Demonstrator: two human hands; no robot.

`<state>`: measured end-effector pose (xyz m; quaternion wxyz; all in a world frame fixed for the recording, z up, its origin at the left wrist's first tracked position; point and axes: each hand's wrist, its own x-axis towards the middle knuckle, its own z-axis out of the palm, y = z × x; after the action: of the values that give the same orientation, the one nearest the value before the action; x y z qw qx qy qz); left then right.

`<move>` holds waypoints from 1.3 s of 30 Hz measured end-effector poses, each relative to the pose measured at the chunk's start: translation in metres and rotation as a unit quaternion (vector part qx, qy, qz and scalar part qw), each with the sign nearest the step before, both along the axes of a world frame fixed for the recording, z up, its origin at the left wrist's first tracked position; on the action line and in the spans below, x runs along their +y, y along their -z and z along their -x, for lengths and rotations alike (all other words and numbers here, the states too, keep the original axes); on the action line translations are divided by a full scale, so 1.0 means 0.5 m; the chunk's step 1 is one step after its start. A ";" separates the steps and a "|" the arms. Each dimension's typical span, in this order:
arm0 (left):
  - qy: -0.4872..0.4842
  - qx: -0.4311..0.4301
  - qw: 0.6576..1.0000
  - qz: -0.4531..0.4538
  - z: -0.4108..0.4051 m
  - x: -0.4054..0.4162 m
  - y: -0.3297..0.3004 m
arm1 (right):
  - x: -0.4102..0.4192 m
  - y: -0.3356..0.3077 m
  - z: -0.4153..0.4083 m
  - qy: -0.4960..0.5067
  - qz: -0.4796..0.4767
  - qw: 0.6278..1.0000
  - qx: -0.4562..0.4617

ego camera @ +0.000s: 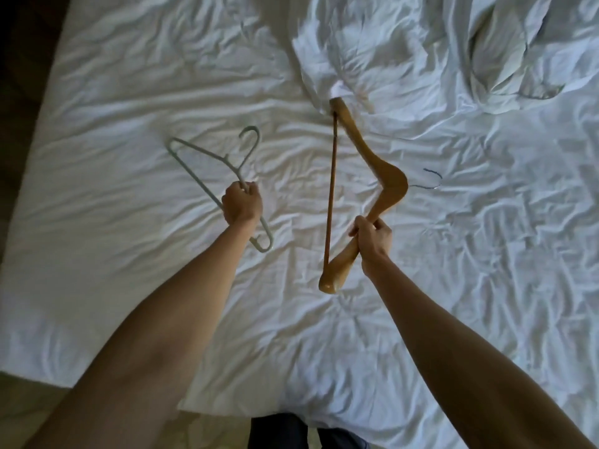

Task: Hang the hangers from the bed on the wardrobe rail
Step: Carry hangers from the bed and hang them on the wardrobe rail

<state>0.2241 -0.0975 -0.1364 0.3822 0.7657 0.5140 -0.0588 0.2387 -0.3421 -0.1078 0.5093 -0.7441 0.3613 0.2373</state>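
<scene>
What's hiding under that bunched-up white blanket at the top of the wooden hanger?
The far tip of the wooden hanger goes under the blanket edge, so that end is covered. The right hand grips the near arm. Anything else beneath the blanket cannot be seen.

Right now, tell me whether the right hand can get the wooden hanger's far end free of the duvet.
Probably yes. The right hand already grips the wooden hanger, and only its far tip sits under the loose duvet edge, so a pull should clear it.
</scene>
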 end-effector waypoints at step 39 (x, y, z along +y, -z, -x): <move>-0.446 -0.258 0.857 -0.014 1.222 -0.227 -0.573 | 0.261 -0.564 0.923 -0.716 -0.152 0.649 -0.206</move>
<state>-0.3871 -0.2108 0.1501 0.4753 0.4480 0.6841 0.3247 -0.2227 -0.2113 0.1742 0.3487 -0.7133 -0.4392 0.4203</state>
